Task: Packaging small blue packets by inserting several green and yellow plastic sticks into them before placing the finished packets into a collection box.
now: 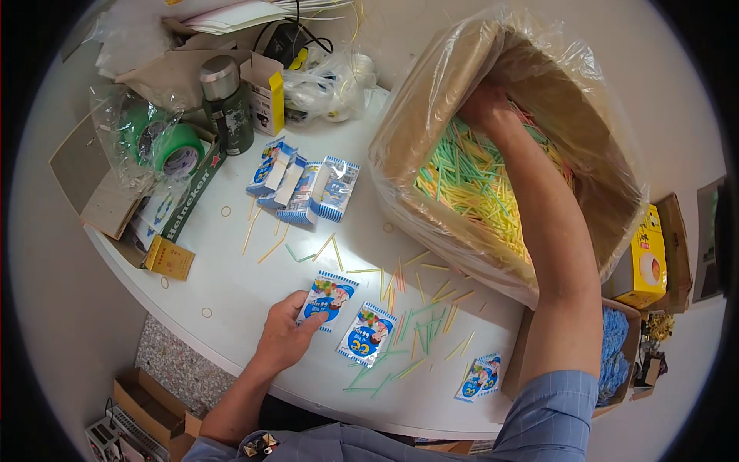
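Observation:
My left hand is closed on a small blue-and-white packet, thumb on its front, just above the table. A similar packet lies flat to its right. My right hand reaches deep into a large cardboard box lined with clear plastic; its fingers are hidden against the far wall. Thin yellow, green and pink sticks fill the box. More loose sticks lie scattered on the table between the packets and the box.
Several blue-and-white packets stand grouped at the table's middle. Small packets lie near the front right edge. At the left are a dark flask, green tape rolls and a small yellow box. Blue packets fill a carton at right.

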A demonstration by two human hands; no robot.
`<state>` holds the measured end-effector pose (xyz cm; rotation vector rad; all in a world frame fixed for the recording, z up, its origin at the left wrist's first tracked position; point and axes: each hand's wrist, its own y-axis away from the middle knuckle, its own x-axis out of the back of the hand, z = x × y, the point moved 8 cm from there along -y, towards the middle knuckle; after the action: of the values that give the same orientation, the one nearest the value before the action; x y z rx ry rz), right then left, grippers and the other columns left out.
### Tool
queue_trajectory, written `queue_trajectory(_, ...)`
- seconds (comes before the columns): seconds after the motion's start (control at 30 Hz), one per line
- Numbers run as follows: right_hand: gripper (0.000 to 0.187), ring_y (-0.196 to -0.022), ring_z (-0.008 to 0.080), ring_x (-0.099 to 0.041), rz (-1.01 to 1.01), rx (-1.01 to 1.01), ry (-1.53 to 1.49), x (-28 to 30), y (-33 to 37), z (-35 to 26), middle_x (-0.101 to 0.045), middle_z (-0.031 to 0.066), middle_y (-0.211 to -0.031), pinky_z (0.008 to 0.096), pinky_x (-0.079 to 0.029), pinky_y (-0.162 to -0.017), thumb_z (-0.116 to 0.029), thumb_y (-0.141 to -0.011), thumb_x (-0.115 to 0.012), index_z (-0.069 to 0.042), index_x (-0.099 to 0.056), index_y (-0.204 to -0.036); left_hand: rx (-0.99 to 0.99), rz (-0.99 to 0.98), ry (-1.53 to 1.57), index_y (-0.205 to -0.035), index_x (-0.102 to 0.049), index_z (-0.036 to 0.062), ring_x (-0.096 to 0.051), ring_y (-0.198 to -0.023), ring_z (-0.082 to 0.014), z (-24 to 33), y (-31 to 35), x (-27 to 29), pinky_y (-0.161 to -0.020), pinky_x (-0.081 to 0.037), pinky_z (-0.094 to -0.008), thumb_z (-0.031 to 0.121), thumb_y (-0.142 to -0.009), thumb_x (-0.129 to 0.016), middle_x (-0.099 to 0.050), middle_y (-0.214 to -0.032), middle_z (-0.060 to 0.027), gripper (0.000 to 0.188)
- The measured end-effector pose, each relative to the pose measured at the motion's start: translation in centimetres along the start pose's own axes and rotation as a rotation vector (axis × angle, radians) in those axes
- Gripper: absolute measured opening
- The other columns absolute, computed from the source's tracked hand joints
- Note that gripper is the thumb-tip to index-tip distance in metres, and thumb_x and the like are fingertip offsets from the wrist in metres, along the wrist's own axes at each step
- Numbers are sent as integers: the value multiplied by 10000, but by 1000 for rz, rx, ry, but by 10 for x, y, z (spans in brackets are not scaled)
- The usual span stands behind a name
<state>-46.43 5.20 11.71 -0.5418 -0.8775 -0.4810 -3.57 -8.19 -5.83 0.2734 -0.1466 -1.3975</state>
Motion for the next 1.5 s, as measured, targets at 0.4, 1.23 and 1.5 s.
queue_trajectory(0.4, 290, -712, 160, -619, 2, -566, -1955, 118, 214, -23, -634, 76, -793, 291, -505, -656, -300, -1025, -526, -40, -611, -929, -206, 248, 462, -1171, -637, -11, -679, -893, -107, 45, 13, 15, -737, -583, -284, 208, -1029, -567, -704, -1053, -69, 270)
queue_trajectory(1.23, 246, -1060, 222, -623, 242, -999, -1262, 97, 483, -208, -670, 129, -1095, 334, -439, -1002, -214, -1059, -471, 3, -586, -1078, -88, -24, 427, -1130, -641, -29, -702, -811, -114, 49, 40, -72, -628, -593, -251, 164, -983, -649, -726, -993, -93, 243)
queue_trajectory(1.5, 237, -1147, 321, -624, 537, -1173, -1723, 80, 487, -186, -668, 166, -1091, 407, -416, -1059, -218, -1076, -433, -8, -543, -1064, -208, -13, 421, -1068, -679, -53, -674, -770, -79, 63, 27, -78, -609, -519, -215, 146, -960, -686, -736, -944, -91, 226)
